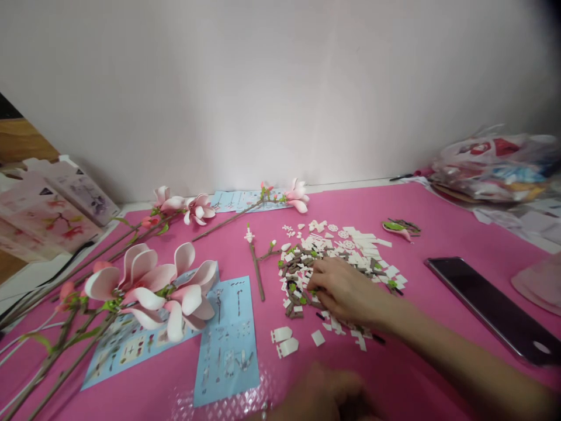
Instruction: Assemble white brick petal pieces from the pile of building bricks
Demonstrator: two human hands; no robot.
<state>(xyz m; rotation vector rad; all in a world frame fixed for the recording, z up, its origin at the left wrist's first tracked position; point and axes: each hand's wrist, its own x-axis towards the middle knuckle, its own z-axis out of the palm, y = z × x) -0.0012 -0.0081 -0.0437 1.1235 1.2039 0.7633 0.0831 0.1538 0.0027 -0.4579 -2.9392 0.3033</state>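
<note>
My right hand (344,286) reaches into a pile of small building pieces (302,266) in white, brown and green. Its fingers are curled together over the pieces, and whatever is between them is hidden. At the bottom edge, my left hand (322,394) is smeared by motion, so its fingers cannot be made out. Left of the pile lies a partly built brown branch (258,275) with a side twig and a white piece at its top. Two white panels (284,342) and a white square tile (318,338) lie between my hands.
Light-blue instruction sheets (228,351) lie at left, beside pink-and-white toy magnolias (151,280) on brown stems. Another flower stem (232,219) lies at the back. A phone (491,307) is at right, plastic bags (491,161) behind it. Boxes (56,210) stand at far left.
</note>
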